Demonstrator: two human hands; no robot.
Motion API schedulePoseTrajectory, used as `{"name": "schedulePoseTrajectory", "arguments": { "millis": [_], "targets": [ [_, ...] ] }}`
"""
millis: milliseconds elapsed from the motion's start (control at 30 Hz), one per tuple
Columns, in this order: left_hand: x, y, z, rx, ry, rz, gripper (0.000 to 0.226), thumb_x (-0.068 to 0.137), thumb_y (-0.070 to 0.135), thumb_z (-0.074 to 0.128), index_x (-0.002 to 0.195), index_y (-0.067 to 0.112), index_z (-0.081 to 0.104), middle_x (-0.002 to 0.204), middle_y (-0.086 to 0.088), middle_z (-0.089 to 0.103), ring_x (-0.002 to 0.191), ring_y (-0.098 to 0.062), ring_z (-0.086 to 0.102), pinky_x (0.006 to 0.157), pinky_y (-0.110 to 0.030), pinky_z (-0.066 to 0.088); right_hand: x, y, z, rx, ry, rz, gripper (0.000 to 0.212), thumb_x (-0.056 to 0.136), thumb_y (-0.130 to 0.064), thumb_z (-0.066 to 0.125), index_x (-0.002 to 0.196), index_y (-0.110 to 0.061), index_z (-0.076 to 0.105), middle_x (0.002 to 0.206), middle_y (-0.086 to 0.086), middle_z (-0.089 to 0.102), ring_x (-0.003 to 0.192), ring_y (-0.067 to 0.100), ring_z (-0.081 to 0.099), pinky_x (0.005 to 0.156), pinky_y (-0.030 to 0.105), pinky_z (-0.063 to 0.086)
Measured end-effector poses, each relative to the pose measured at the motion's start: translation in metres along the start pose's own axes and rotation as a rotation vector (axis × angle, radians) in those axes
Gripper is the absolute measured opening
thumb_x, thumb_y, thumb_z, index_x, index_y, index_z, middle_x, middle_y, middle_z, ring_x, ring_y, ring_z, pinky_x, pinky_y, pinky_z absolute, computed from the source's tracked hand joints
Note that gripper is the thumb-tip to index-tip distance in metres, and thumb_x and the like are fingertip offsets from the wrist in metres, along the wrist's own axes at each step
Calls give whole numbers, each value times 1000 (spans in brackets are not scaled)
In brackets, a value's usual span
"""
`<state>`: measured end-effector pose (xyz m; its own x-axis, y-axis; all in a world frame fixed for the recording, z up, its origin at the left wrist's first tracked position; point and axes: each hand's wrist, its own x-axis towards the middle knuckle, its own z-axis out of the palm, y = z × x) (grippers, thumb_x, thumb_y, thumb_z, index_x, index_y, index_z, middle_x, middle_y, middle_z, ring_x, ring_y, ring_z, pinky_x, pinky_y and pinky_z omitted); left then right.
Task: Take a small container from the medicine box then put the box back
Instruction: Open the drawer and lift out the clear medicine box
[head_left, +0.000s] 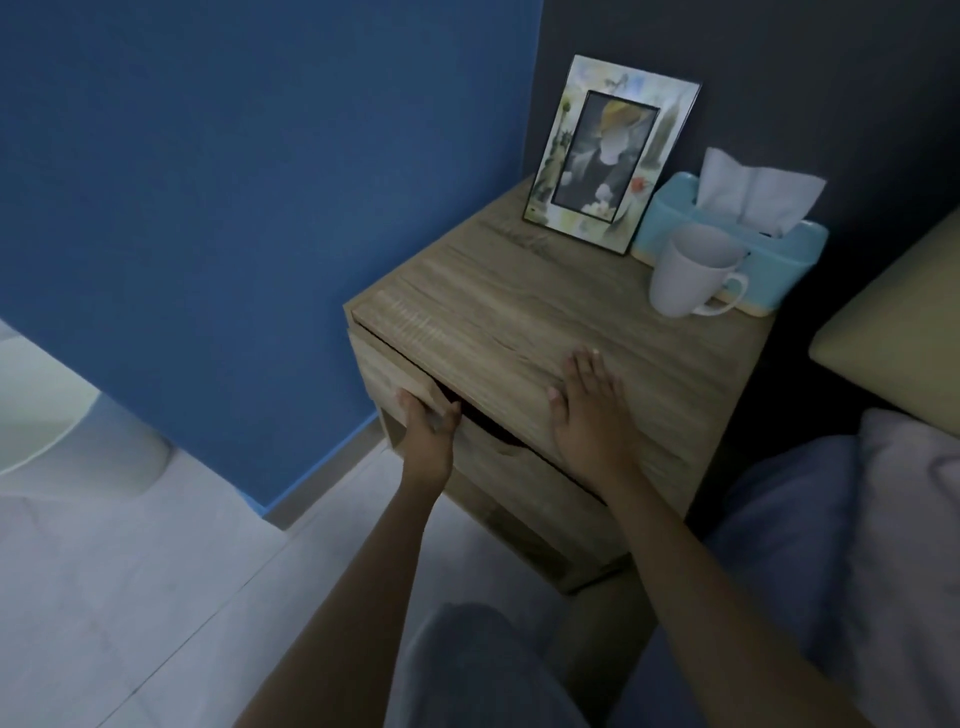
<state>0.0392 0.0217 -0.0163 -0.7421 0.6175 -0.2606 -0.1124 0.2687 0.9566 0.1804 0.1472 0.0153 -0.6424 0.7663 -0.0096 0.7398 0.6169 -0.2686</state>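
While the right hand (587, 410) lies flat and spread on the wooden nightstand (519, 291) at frame centre, the left hand (428, 423) curls its fingers over the top edge of the drawer front (498, 467), which shows a dark gap. No medicine box is visible. At upper right stand a picture frame (608, 156), a white mug (685, 273) and a blue tissue box (769, 270).

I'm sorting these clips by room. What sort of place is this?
Most likely a bedroom: a wooden bedside cabinet holds a picture frame, a tissue box and a mug, with a pillow and bedding beside it.
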Motion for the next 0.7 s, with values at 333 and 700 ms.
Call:
{"name": "schedulePoseTrajectory", "arguments": {
  "millis": [333, 700],
  "targets": [
    [-41, -31, -56, -20, -31, -53, 79, 96, 37, 46, 153, 23, -7, 162, -1, 15, 145, -25, 24, 115, -38, 24, 1, -2, -4, 5, -17, 5, 58, 103, -35, 19, 155, -11, 10, 165, 6, 9, 152, 18, 3, 123, 36, 1],
    [-71, -46, -89, -8, 1, -68, 73, 97, 39, 42, 153, 28, -3, 162, 4, 12, 147, -25, 22, 119, -45, 23, 1, -3, -5, 1, -18, 13, 58, 104, -34, 20, 155, -10, 11, 165, 6, 9, 152, 18, 3, 122, 36, 2]
  ]
}}
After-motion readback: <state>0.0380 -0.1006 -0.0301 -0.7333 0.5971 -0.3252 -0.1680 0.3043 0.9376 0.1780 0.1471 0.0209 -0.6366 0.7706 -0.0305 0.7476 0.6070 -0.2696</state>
